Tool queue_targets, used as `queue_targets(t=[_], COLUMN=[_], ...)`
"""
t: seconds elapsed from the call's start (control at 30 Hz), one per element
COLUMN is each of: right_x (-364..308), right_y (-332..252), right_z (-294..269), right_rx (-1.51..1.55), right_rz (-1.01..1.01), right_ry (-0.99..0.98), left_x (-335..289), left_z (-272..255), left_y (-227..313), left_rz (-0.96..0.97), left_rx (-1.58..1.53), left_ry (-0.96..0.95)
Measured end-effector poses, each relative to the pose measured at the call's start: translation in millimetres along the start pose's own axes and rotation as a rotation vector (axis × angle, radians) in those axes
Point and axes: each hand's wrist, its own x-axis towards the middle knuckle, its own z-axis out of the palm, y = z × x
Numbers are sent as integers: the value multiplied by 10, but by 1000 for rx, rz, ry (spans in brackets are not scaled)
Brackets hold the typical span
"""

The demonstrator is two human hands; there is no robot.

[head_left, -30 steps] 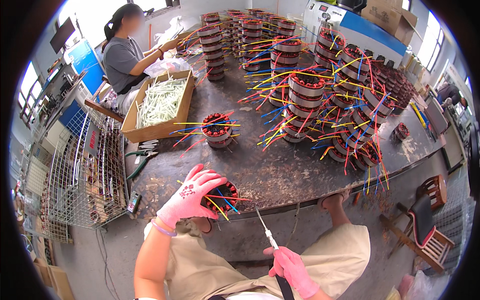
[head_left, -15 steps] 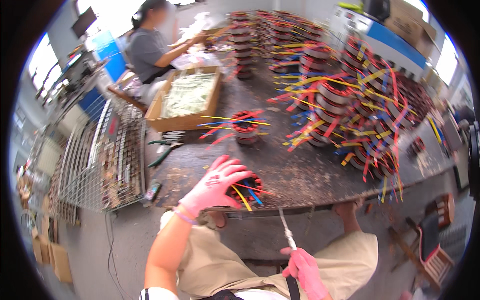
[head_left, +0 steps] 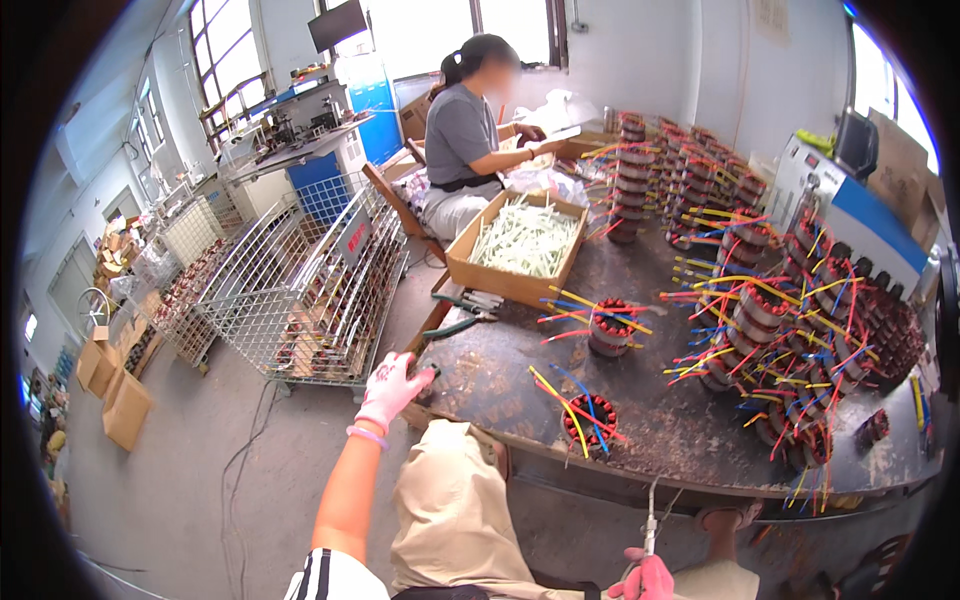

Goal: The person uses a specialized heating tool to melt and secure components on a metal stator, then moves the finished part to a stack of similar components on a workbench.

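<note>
My left hand (head_left: 388,390), in a pink glove, is at the table's left edge, fingers closed around a small dark object (head_left: 436,371) whose kind I cannot make out. My right hand (head_left: 645,580), also gloved in pink, is low by my lap, closed on a thin rod-shaped tool (head_left: 651,528) with a white grip, its slim tip pointing up at the table edge. Between the hands, near the front edge, a motor stator (head_left: 590,424) with red windings and yellow, blue and red leads lies untouched. Another stator (head_left: 611,330) stands farther back.
Stacked stators (head_left: 755,325) crowd the table's right. A cardboard box (head_left: 500,275) of pale strips stands at the back left, with green-handled pliers (head_left: 455,327) before it. Across the table sits a person (head_left: 462,135) in grey. A wire cage (head_left: 290,320) stands left on the floor.
My left hand has let go of the near stator and moved left to the small dark object. The view has swung left. My right hand still holds the tool.
</note>
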Motion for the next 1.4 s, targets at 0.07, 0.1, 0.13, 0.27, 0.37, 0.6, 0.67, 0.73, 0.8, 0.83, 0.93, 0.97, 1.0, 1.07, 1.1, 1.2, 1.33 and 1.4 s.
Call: queue_targets(t=[0.07,0.1,0.13,0.27,0.37,0.6,0.67,0.73,0.8,0.83,0.93,0.97,1.0,1.07,1.1,1.2,1.33,1.4], right_x=[21,-2,-29,-109,-163,-286,-285,-297,-328,-341,-349,-360,-373,-406,-425,-433,-430,-439], right_y=[87,70,34,19,8,-23,22,45,57,73,95,98,100,89,77,82,128,126], right_z=[18,-2,27,52,58,188,208,203,166,162,124,117,113,115,114,105,52,61], right_rx=[70,95,90,98,65,91,107,129,169,194,235,238,241,254,262,242,258,235], right_rz=[-91,-80,-89,-102,-100,-125,-146,-155,-157,-154,-146,-157,-169,-182,-185,-179,-174,-185], right_ry=[-87,-99,-86,-71,-85,-143,-157,-178,-179,-186,-213,-207,-201,-212,-222,-220,-192,-192], left_x=[-58,-43,-28,-11,21,-301,-429,-498,-590,-658,-828,-864,-894,-960,-976,-964,-1058,-1075], left_z=[48,110,139,160,65,-313,-329,-247,-234,-215,-265,-230,-197,-153,-101,30,7,30], left_y=[-47,-102,-140,-266,-184,966,1196,1383,1616,1718,2043,2152,2213,2278,2300,2274,2409,2418], left_rz=[-19,-37,-52,-4,132,179,247,251,294,253,132,125,150,221,272,331,323,321], left_rx=[12,-18,-68,-335,-674,-1222,-1232,-1206,-1202,-1206,-1206,-1129,-1087,-1051,-1061,-992,-946,-857], left_ry=[11,57,77,209,164,-457,-605,-734,-924,-954,-985,-939,-907,-830,-792,-702,-684,-605])
